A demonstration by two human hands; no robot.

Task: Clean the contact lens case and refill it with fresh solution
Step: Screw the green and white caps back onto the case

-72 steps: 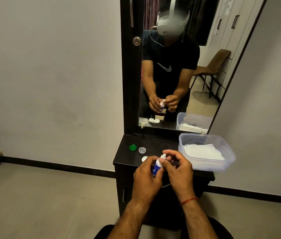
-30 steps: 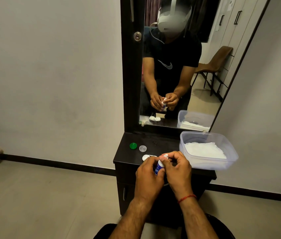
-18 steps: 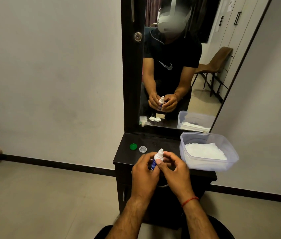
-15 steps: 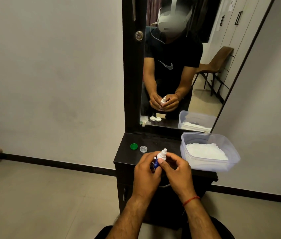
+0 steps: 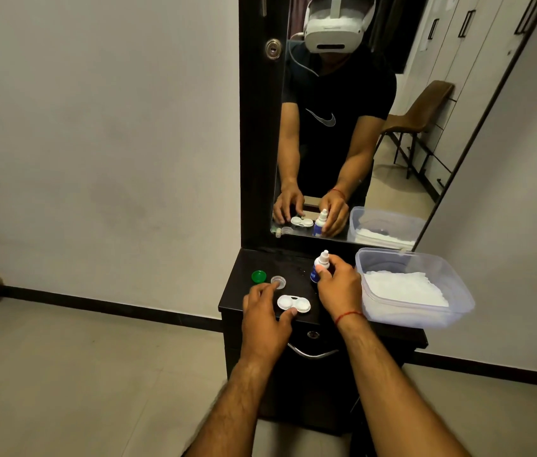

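Fingers of the right hand (image 5: 339, 288) are closed round a small white dropper bottle with a blue label (image 5: 319, 267), thumb on its shoulder, holding it upright near the far edge of the dark counter (image 5: 288, 260); whether its base touches the top I cannot tell. The white two-well contact lens case (image 5: 293, 304) lies flat close to the near edge, both wells uncapped and facing up. The left hand (image 5: 265, 316) sits at the case's left end, thumb against its near rim, fingers loosely spread and wrapped round nothing, the index tip just beside a round clear cap (image 5: 278, 281). A round green cap (image 5: 258, 276) lies next to that one, toward the counter's left edge. A clear plastic tub (image 5: 425, 319) holding white tissue-like material fills the right end of the counter. The tall mirror (image 5: 326, 143) rising from the far edge reflects both hands, the case and the bottle
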